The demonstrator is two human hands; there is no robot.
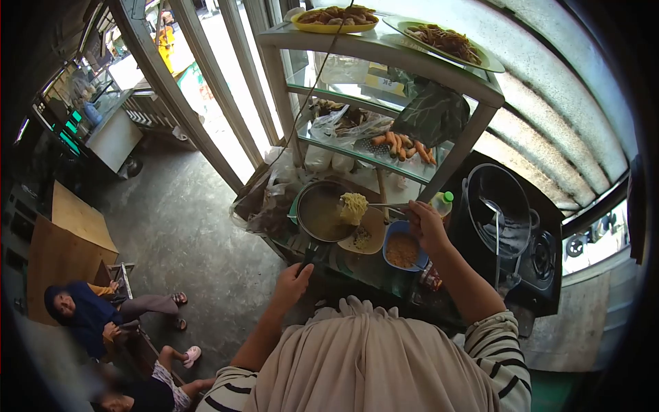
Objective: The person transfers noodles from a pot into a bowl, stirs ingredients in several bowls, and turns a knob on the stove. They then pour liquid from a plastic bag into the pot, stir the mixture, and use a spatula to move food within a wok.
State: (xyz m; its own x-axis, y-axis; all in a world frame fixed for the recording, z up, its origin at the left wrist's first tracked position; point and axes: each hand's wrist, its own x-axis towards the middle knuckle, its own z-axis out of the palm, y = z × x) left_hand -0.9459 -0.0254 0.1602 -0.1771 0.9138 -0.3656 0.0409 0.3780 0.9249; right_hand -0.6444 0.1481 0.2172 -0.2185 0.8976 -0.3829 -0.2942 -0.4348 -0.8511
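My left hand is closed round the black handle of a saucepan with cloudy liquid in it. A clump of yellow noodles hangs over the pan's right edge on a metal utensil. My right hand grips that utensil's handle; its head is hidden by the noodles. Below the noodles, a cream bowl holds small bits of food. Right of it stands a blue container with orange-brown contents.
A gas stove with a large dark pot is at right. A green-capped bottle stands behind my right hand. A glass-shelved cabinet with carrots and plates of food rises ahead. Two people sit at lower left.
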